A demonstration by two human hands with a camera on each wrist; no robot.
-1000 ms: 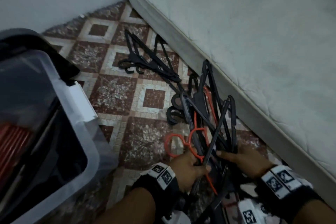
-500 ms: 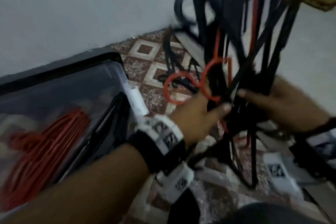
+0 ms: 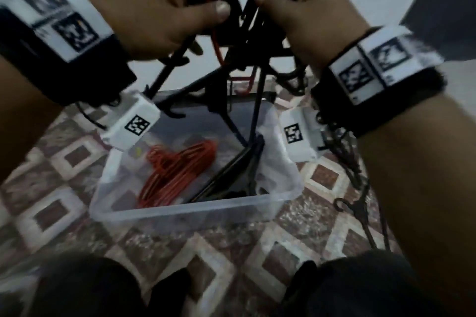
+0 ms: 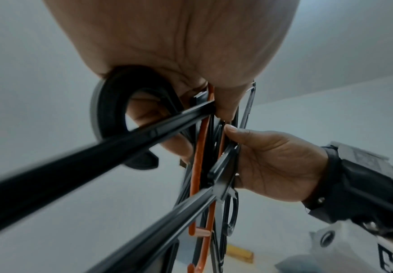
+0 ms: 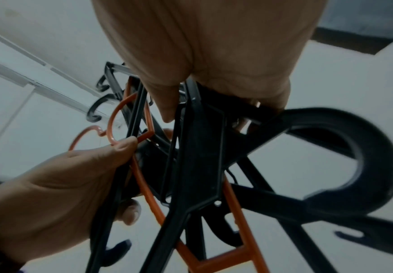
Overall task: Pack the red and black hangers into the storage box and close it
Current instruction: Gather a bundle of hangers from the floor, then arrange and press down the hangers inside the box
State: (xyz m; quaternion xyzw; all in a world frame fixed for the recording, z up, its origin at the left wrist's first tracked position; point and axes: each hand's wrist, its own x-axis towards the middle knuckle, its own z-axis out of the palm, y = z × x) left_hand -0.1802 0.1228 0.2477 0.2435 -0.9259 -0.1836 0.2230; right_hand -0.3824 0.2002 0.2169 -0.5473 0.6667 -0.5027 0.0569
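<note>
Both hands held one tangled bundle of hangers (image 3: pixel 239 41) up above the storage box (image 3: pixel 195 211). Left hand (image 3: pixel 154 10) was curled tight round the left side of the bundle, thumb pressed across black bars and a red hook. Right hand (image 3: pixel 304 8) was curled round the right side, thumb on a black bar; fingers were wrapped over the necks in the right wrist view. Bundle was mostly black with at least one red hanger (image 5: pixel 148 199) threaded through. Its lower ends hung down toward the box opening; whether they touched the box could not be told.

The box was clear plastic and open, sitting on the tiled floor (image 3: pixel 154 247) straight below the bundle. Inside the box, a stack of red hangers (image 3: pixel 177 175) lay on its left half and black hangers (image 3: pixel 231 175) leaned on its right half. A dark lid (image 3: pixel 244 98) sat at the far edge of the box. More black hangers (image 3: pixel 360 203) lay on the floor right of the box, below the right wrist. The person's dark-clothed knees (image 3: pixel 85 288) were on the near side of the box.
</note>
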